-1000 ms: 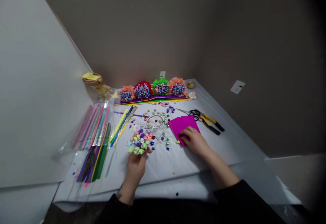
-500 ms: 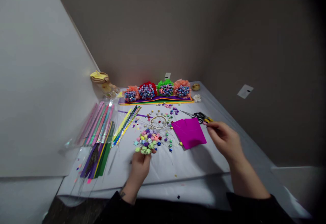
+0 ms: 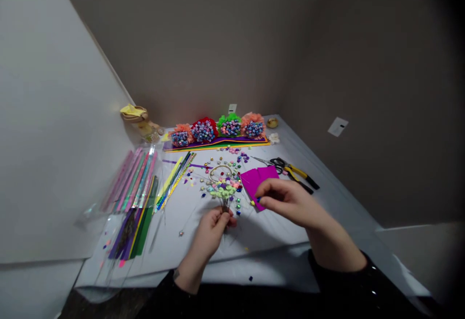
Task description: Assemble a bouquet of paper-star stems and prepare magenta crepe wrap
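Note:
My left hand (image 3: 214, 224) is closed round the thin wire stems of a bunch of small paper stars (image 3: 224, 187) in green, pink and purple, held upright over the white table cover. My right hand (image 3: 286, 202) is pinched shut just right of the bunch, above the near corner of a magenta paper sheet (image 3: 256, 179). A small blue and yellow bit shows at its fingertips; I cannot make out what it is. Loose paper stars and beads (image 3: 232, 157) lie scattered behind the bunch around a coil of wire (image 3: 220, 170).
Four finished star bouquets (image 3: 218, 128) stand in a row at the back on coloured sheets. Packs of paper strips (image 3: 136, 188) lie at the left. Scissors (image 3: 274, 161) and yellow-handled pliers (image 3: 301, 174) lie right of the magenta sheet. Walls close in behind and right.
My right hand went from the magenta sheet out towards the pliers, then came back to the bunch with something small pinched. My left hand moved the star bunch rightwards and stood it upright.

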Demonstrator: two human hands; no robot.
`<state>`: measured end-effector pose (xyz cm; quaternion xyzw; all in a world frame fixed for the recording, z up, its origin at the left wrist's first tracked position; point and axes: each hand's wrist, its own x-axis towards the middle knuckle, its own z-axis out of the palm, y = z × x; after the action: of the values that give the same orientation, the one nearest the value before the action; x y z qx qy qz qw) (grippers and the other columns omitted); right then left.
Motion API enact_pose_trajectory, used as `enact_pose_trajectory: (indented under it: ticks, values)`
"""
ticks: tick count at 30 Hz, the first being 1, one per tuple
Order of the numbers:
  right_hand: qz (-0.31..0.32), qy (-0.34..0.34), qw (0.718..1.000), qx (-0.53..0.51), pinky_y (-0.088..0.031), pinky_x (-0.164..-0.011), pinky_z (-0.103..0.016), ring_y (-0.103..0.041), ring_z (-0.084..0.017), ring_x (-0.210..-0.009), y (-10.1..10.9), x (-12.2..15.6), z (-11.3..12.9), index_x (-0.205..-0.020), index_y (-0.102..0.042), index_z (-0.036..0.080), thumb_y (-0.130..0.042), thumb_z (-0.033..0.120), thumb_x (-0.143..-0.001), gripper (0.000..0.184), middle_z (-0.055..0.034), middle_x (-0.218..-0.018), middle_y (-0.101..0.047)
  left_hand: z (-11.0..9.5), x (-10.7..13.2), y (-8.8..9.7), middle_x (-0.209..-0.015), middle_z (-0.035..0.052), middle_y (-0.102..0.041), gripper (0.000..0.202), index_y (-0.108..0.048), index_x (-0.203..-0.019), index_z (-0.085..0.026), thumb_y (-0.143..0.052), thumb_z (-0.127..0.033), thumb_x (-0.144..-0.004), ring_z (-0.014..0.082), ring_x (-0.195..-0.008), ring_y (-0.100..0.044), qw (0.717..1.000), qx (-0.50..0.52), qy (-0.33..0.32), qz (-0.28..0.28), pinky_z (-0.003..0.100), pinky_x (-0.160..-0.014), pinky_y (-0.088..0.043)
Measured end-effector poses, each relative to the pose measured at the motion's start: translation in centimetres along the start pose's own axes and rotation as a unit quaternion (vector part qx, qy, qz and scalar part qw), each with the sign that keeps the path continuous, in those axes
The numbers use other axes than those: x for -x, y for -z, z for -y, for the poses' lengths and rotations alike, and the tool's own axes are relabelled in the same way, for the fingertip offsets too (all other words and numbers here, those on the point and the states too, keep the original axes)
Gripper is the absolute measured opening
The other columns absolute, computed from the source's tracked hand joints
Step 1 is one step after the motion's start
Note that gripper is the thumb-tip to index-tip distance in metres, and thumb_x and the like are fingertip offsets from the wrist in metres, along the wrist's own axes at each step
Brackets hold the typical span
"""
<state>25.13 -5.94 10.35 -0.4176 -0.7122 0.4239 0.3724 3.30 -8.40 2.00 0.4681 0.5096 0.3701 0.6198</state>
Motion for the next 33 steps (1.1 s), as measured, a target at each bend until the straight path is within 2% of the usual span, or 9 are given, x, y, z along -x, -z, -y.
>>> enact_pose_trajectory:
  ticks: [2,4,8,13,20,25,33]
  values:
    - [0.009,0.004,0.999,0.046,-0.047,-0.057,-0.024,-0.058,-0.012,-0.064,-1.3,-0.7,-0.1,-0.082,-0.062,0.018,-0.057,0.019,-0.081,0.005,-0.0005,-0.072,-0.064,-0.1,0.1,-0.3,-0.065,0.0047,-0.067,0.028,-0.060,-0.076,-0.015,-0.057,-0.043,-0.075,0.0161,-0.063,-0.062,1.000,-0.007,-0.002,0.014,0.028,-0.064,-0.047]
    - [-0.015,0.038,0.994,0.100,-0.047,-0.061,-0.026,-0.057,-0.013,-0.068,-2.3,-1.1,-0.4,-0.082,-0.061,0.019,-0.055,0.015,-0.082,0.008,-0.0011,-0.075,-0.063,-0.2,0.3,-0.4,-0.066,0.0051,-0.068,0.029,-0.060,-0.076,-0.015,-0.057,-0.043,-0.075,0.0162,-0.064,-0.062,1.000,-0.008,0.004,0.019,0.027,-0.063,-0.047]
    - [-0.075,0.116,0.969,0.205,-0.047,-0.071,-0.032,-0.057,-0.017,-0.083,-3.3,-1.7,-1.3,-0.084,-0.059,0.019,-0.052,0.010,-0.084,0.012,-0.0041,-0.083,-0.061,0.1,0.4,-0.2,-0.068,0.0062,-0.069,0.030,-0.061,-0.078,-0.014,-0.058,-0.043,-0.074,0.0170,-0.065,-0.063,1.000,-0.011,0.016,-0.012,0.027,-0.061,-0.047]
    - [-0.096,0.135,0.942,0.292,-0.047,-0.071,-0.033,-0.055,-0.020,-0.083,-4.2,-2.1,-2.1,-0.086,-0.059,0.018,-0.054,0.008,-0.083,0.012,-0.0056,-0.084,-0.061,0.2,0.3,0.1,-0.067,0.0062,-0.067,0.030,-0.061,-0.078,-0.013,-0.056,-0.043,-0.075,0.0171,-0.063,-0.062,0.998,-0.045,0.004,-0.043,0.027,-0.058,-0.047]
    - [-0.144,0.172,0.915,0.336,-0.047,-0.068,-0.032,-0.054,-0.021,-0.082,-5.5,-2.6,-2.9,-0.087,-0.061,0.018,-0.052,0.009,-0.084,0.013,-0.0071,-0.084,-0.061,-0.1,0.4,0.3,-0.062,0.0030,-0.062,0.027,-0.061,-0.075,-0.016,-0.051,-0.041,-0.077,0.0166,-0.060,-0.058,0.993,-0.104,-0.024,-0.043,0.026,-0.057,-0.043]
    - [-0.196,0.204,0.895,0.346,-0.046,-0.067,-0.031,-0.055,-0.020,-0.080,-6.4,-2.5,-3.2,-0.089,-0.061,0.019,-0.052,0.011,-0.085,0.013,-0.0063,-0.083,-0.063,0.1,0.5,0.2,-0.063,0.0024,-0.062,0.024,-0.060,-0.080,-0.017,-0.049,-0.038,-0.079,0.0180,-0.062,-0.058,0.994,-0.101,-0.030,-0.033,0.028,-0.060,-0.044]
    - [-0.312,0.274,0.821,0.393,-0.041,-0.061,-0.030,-0.053,-0.016,-0.065,-7.3,-1.6,-4.5,-0.086,-0.058,0.023,-0.062,0.014,-0.079,0.012,-0.0018,-0.069,-0.062,0.2,0.6,-0.9,-0.060,-0.0005,-0.058,0.022,-0.056,-0.077,-0.018,-0.052,-0.039,-0.078,0.0161,-0.059,-0.057,1.000,-0.019,-0.015,-0.007,0.028,-0.060,-0.047]
